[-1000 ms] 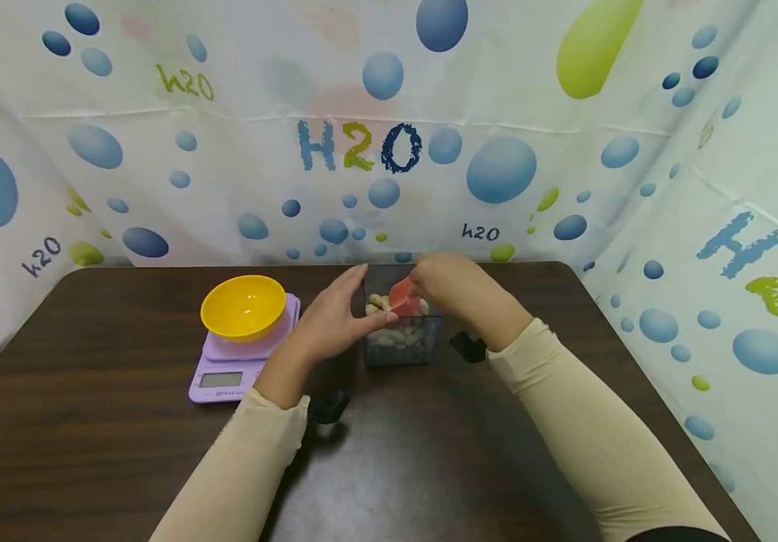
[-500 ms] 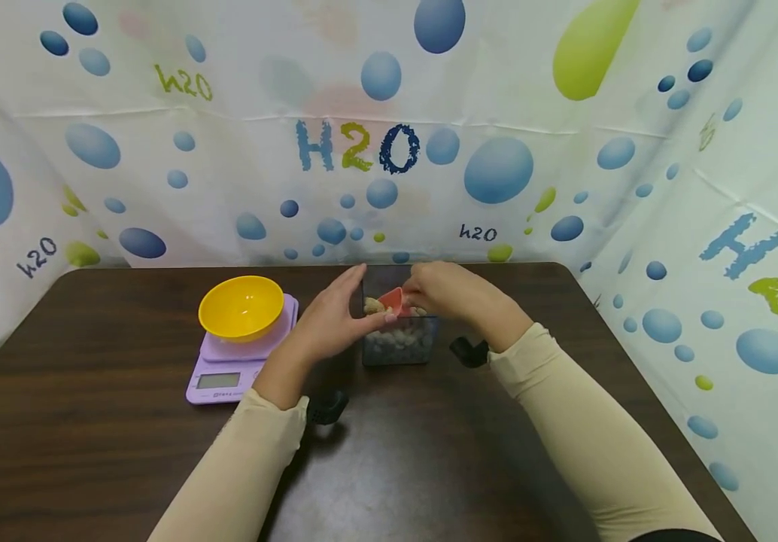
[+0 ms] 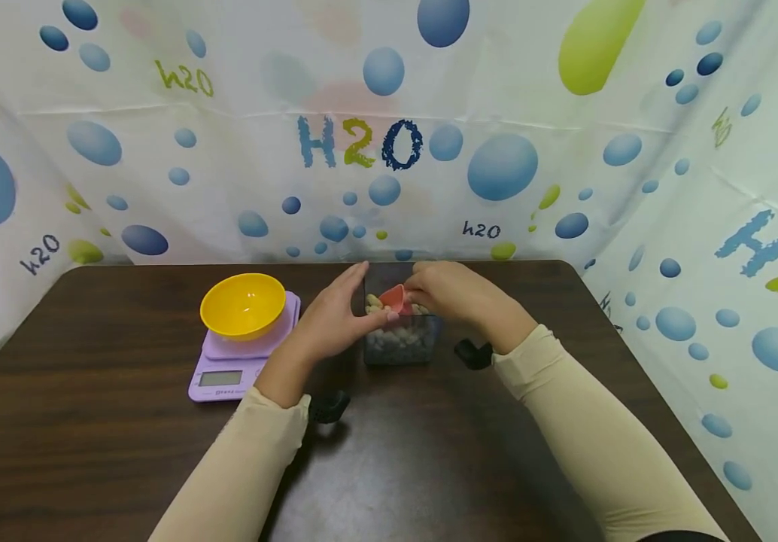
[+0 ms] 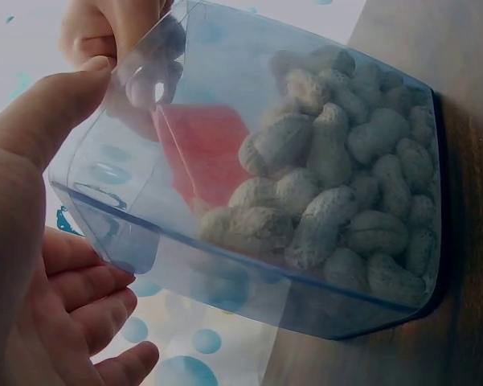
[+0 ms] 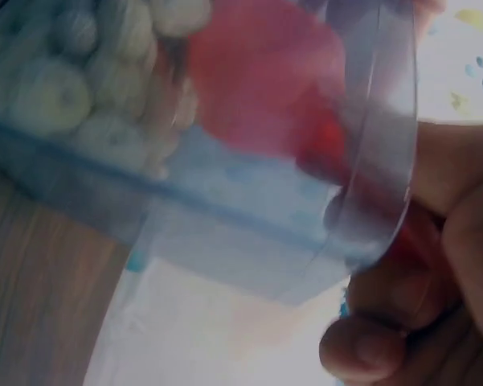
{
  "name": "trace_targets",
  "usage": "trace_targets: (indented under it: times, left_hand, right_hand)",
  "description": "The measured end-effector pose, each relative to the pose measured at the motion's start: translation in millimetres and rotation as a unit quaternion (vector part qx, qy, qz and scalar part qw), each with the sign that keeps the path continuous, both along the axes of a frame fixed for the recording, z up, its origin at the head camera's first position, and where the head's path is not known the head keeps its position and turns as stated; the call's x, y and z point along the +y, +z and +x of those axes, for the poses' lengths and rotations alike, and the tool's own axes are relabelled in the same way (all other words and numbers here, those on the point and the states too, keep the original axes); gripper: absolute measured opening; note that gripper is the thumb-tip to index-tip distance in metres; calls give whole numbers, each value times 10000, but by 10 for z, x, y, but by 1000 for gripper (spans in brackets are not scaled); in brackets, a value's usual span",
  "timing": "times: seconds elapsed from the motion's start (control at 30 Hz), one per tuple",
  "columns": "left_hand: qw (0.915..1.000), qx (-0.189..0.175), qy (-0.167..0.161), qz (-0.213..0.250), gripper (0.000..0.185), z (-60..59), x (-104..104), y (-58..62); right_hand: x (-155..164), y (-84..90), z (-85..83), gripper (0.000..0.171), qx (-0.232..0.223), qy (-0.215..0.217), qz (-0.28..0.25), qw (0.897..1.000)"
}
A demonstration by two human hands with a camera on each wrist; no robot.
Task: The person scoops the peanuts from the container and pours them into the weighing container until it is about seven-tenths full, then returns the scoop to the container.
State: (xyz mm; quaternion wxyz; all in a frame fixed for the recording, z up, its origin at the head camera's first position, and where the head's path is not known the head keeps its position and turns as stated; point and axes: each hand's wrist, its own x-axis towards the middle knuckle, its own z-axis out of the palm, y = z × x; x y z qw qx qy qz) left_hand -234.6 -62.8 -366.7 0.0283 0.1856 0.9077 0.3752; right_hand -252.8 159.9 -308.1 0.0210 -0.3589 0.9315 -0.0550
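A clear plastic container [image 3: 399, 352] with peanuts in their shells [image 4: 378, 233] stands at the far side of the table. My left hand [image 3: 331, 320] holds it at the rim, thumb along the near edge and fingers by the left side. Inside the rim my right hand [image 3: 460, 292] grips a red scoop [image 3: 396, 298] by its handle end. Through the container's wall, the left wrist view shows the scoop's bowl [image 4: 201, 149] against the peanuts. How many peanuts lie in the scoop cannot be told.
Left of the container stands a purple kitchen scale [image 3: 243, 369] with a yellow bowl [image 3: 243, 305] on its platform. The scale's display [image 3: 220, 378] is too faint to read. A patterned curtain [image 3: 226, 188] hangs behind the dark wooden table [image 3: 402, 452].
Over the last second my right hand has shifted slightly left and down with the scoop, whose tilt has changed among the peanuts. My left hand stays on the container.
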Motion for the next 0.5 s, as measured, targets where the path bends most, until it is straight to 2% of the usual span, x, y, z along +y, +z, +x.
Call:
trace_targets:
  times: [0.17, 0.33, 0.5]
  left_hand:
    - [10000, -59, -14, -4, 100, 15, 2, 15]
    - [10000, -41, 20, -3, 100, 20, 11, 23]
    - [10000, -49, 33, -3, 99, 11, 7, 21]
  right_hand:
    - [50, -33, -18, 21, -84, -36, -203, 9998]
    - [9, -70, -18, 21, 279, -230, -201, 9991]
    - [17, -80, -21, 21, 396, 8, -260, 9989]
